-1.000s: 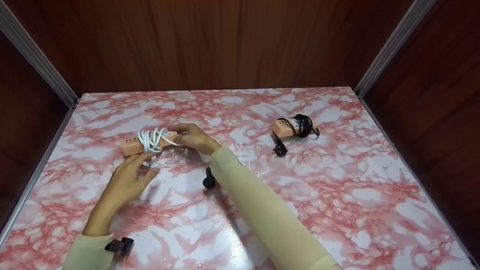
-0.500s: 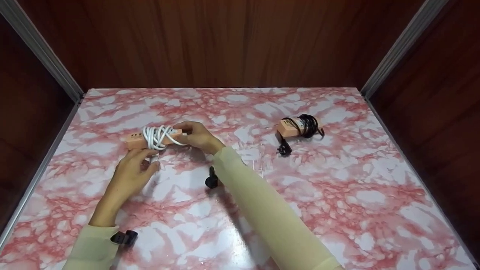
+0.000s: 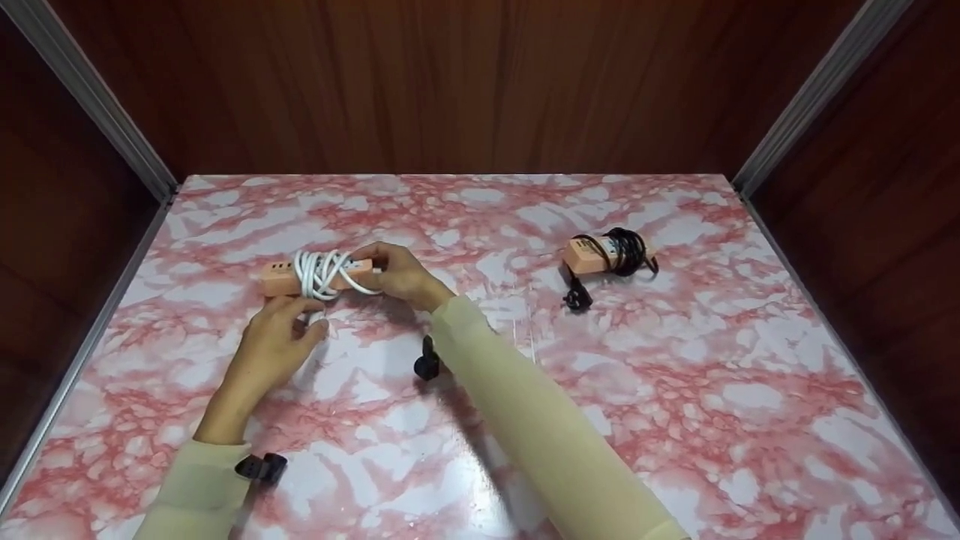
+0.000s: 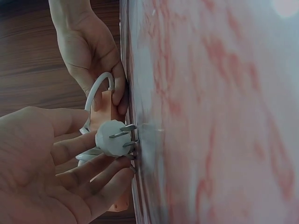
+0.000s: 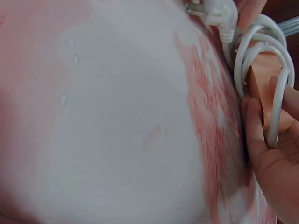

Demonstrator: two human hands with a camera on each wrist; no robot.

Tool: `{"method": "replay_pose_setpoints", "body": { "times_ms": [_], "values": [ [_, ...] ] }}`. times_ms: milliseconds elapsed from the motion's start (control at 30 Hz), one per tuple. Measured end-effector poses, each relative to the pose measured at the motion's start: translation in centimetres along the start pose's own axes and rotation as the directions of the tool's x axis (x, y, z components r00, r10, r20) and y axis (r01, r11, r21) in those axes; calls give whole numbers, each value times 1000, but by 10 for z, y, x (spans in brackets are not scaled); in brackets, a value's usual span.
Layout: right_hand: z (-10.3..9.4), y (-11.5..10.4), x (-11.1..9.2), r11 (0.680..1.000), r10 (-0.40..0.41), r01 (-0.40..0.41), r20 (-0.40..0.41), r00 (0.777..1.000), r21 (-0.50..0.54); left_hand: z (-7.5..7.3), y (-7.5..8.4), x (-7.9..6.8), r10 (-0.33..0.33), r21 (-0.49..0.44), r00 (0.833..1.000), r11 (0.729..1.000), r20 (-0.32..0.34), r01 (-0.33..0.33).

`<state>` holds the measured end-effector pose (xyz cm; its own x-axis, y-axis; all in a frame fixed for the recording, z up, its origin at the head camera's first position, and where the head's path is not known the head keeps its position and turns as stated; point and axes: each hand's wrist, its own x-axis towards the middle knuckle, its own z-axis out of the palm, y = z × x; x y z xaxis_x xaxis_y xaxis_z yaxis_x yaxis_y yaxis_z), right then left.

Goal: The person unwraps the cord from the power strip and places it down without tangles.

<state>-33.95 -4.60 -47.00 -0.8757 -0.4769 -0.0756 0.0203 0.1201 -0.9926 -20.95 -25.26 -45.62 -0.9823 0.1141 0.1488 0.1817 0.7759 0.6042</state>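
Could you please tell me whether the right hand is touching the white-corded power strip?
Touching: the right wrist view shows the right hand gripping the power strip from both sides.

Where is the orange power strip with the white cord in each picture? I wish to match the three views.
Head: power strip left of centre.
Left wrist: power strip left of centre, partly behind the left hand.
Right wrist: power strip at upper right.
Shared landmark: the right hand, holding one end of it.
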Motion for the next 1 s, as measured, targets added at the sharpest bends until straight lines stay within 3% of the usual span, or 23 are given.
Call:
{"method": "replay_pose_setpoints", "body": {
  "times_ms": [433,733,1000],
  "values": [
    [8,2,-3,1000,-9,10,-44,999,14,2,2,10,-38,70,997,997,66,34],
    [0,4,-7,997,-79,75,-117,990,-35,6,8,12,23,69,1000,997,-16,-22],
    [-29,-8,-28,988,-150,144,-151,977,-46,12,43,14,56,7,991,998,-121,-56]
  ]
}}
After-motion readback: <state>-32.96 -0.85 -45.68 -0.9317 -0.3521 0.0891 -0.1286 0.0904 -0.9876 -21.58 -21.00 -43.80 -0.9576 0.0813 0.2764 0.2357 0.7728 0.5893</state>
